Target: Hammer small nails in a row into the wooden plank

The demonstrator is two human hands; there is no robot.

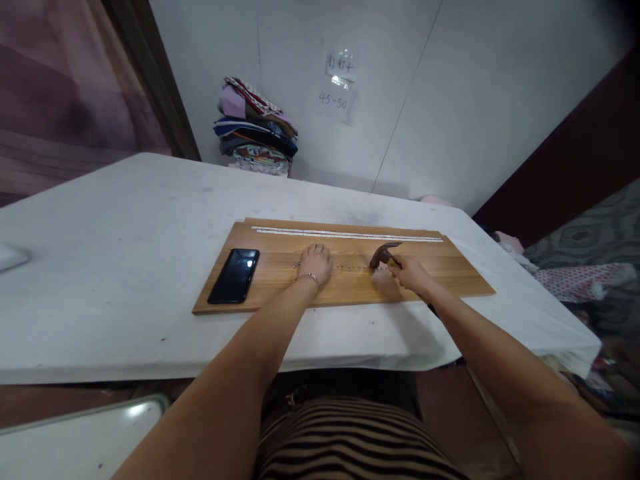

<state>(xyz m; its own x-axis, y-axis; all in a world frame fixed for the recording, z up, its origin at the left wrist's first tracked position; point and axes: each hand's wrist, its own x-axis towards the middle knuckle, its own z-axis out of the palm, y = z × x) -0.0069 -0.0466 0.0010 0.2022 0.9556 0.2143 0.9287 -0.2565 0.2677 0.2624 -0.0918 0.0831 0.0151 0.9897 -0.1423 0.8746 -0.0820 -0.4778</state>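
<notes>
Closest to us is a striped top [345,443], brown and black, with both bare forearms reaching forward from either side of it. Low on the left we see a pale, shiny panel [75,433] with a rounded corner. Past the top runs the near edge of a white cloth [125,267] that covers the table, and on it, just in from that edge, we find a wooden board [440,267] lying flat with its long side across our view. A dark phone [234,275] rests face up on the board's left end.

To the right, the right hand [409,273] has its fingers wrapped around the handle of a claw hammer [385,255]. The hammer's head is over the board at a short row of small nails [352,267]; we cannot tell whether it touches any of them. The left hand [317,261], with a thin bracelet [309,276] at the wrist, lies palm down on the board between the phone and the nails. Its fingers point away from us, and we cannot tell whether they pinch anything underneath.

Along the board's far side we see two narrow white strips [345,235], nearly parallel. Beyond the board, a stack of folded fabric [257,127] stands by the pale wall [390,67]. On the wall we see two paper notes [334,100], one above the other, the lower reading "45-50".
</notes>
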